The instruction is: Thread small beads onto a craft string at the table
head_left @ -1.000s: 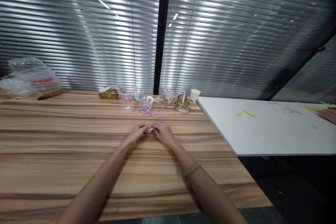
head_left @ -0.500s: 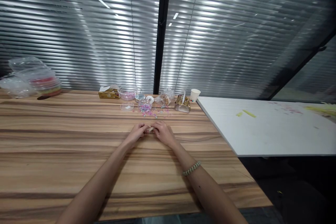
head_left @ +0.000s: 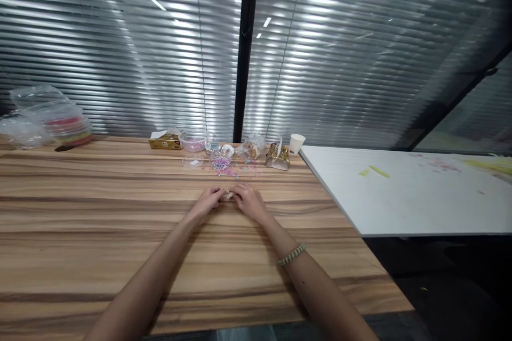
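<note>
My left hand [head_left: 208, 202] and my right hand [head_left: 248, 201] rest on the wooden table [head_left: 80, 224], fingertips meeting around a small pale object [head_left: 228, 196]. Both hands pinch it; what it is cannot be told. A beaded bracelet [head_left: 292, 255] circles my right wrist. Just beyond the hands lie scattered pink and purple small pieces [head_left: 232, 171] beside a small clear jar [head_left: 219, 159].
Along the far edge stand a gold box [head_left: 165, 141], a clear bowl [head_left: 194, 143], a clear lid [head_left: 192, 161], a crinkled bag [head_left: 251, 148], a gold packet [head_left: 277, 158] and a paper cup [head_left: 296, 144]. Plastic bags [head_left: 44, 120] sit far left. A white table [head_left: 408, 192] adjoins on the right.
A person's hand at the far right edge of the white table has left the view. My hands have stayed in place on the small object.
</note>
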### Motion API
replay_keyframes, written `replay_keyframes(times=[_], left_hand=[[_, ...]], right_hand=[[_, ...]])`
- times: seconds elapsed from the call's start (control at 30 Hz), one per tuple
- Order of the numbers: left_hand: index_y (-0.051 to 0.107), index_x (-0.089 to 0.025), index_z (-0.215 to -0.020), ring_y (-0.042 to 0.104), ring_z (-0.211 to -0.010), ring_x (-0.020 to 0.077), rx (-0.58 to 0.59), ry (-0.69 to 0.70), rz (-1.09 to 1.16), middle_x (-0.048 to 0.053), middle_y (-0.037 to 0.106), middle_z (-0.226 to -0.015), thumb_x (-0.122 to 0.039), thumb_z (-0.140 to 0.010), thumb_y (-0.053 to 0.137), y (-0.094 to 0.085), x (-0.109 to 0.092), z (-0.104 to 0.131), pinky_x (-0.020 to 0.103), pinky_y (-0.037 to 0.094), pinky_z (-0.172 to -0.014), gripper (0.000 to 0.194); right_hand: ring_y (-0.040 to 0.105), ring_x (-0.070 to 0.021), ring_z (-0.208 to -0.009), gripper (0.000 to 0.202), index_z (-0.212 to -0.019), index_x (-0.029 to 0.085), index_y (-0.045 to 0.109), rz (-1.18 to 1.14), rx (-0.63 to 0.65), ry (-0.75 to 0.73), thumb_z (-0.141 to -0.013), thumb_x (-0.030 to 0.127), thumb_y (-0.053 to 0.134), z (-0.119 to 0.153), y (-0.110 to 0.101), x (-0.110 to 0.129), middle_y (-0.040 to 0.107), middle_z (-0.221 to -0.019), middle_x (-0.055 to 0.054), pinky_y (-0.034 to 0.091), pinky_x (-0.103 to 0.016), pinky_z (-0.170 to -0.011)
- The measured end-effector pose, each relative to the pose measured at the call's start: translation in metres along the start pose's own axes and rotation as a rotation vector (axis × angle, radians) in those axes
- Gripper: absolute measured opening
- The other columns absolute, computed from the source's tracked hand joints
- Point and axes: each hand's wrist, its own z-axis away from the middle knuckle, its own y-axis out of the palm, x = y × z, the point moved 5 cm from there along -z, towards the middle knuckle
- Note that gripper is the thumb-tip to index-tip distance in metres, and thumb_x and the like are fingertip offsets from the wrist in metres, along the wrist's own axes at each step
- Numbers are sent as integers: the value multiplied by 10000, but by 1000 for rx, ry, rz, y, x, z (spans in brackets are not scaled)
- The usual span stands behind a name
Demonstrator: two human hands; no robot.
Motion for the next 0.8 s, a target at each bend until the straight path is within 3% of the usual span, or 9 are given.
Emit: replay_keyframes(times=[0.27,0.5,0.8], left_hand=[[506,-165,-581,374,-485,81,3,20,2,-32,470,-554,-397,-632,610,-1,-1,1,212,214,-444,259],[552,-165,-640,357,-482,86,-28,114,10,-36,436,-529,-545,-604,636,-1,-12,3,209,215,-435,391],[603,-161,-619,462,-559,133,-86,233,-97,12,548,-582,-590,-580,627,-4,-22,4,238,371,-534,432]], right_hand=[[537,-155,-903,186,-947,223,633,8,6,16,-854,136,497,0,-2,2,629,-923,-29,398,-234,-768],[538,-157,-865,204,-963,225,640,45,-51,17,-909,234,444,0,-6,3,631,-913,-43,388,-241,-731],[553,-140,-843,226,-958,247,633,103,0,-10,-926,304,417,0,-3,5,620,-888,-29,379,-207,-701]])
